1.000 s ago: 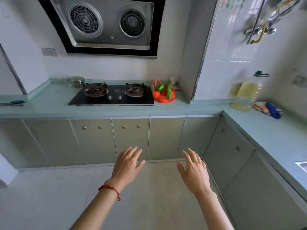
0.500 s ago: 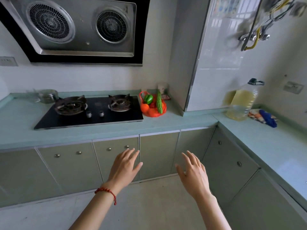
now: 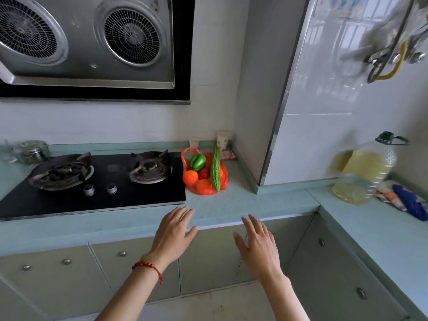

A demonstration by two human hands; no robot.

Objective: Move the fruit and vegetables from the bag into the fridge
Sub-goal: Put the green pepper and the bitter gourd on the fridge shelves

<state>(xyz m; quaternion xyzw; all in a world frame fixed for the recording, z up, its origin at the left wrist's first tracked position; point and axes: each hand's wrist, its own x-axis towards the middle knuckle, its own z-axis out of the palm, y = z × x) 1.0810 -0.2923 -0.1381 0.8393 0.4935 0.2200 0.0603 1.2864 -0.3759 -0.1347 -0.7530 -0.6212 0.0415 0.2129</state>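
Note:
An orange plastic bag (image 3: pixel 222 183) sits on the pale green counter (image 3: pixel 236 205), just right of the gas hob. In it lie a green pepper (image 3: pixel 197 161), a bitter gourd (image 3: pixel 215 171), oranges (image 3: pixel 190 177) and something red between them. My left hand (image 3: pixel 174 235), with a red string bracelet at the wrist, hovers over the counter's front edge with fingers spread, empty. My right hand (image 3: pixel 258 245) hangs in front of the cabinet doors, also spread and empty. Both hands are short of the bag. No fridge is in view.
A black two-burner hob (image 3: pixel 97 181) lies left of the bag, with an extractor hood (image 3: pixel 88 42) above. A steel pot (image 3: pixel 31 151) stands at the back left. A large oil bottle (image 3: pixel 363 170) and a cloth (image 3: pixel 407 202) are on the right counter. Two small cups (image 3: pixel 223 140) stand behind the bag.
The view has closed in on the counter and the bag looms larger. Both hands have risen from in front of the floor to the counter's front edge, still spread and empty.

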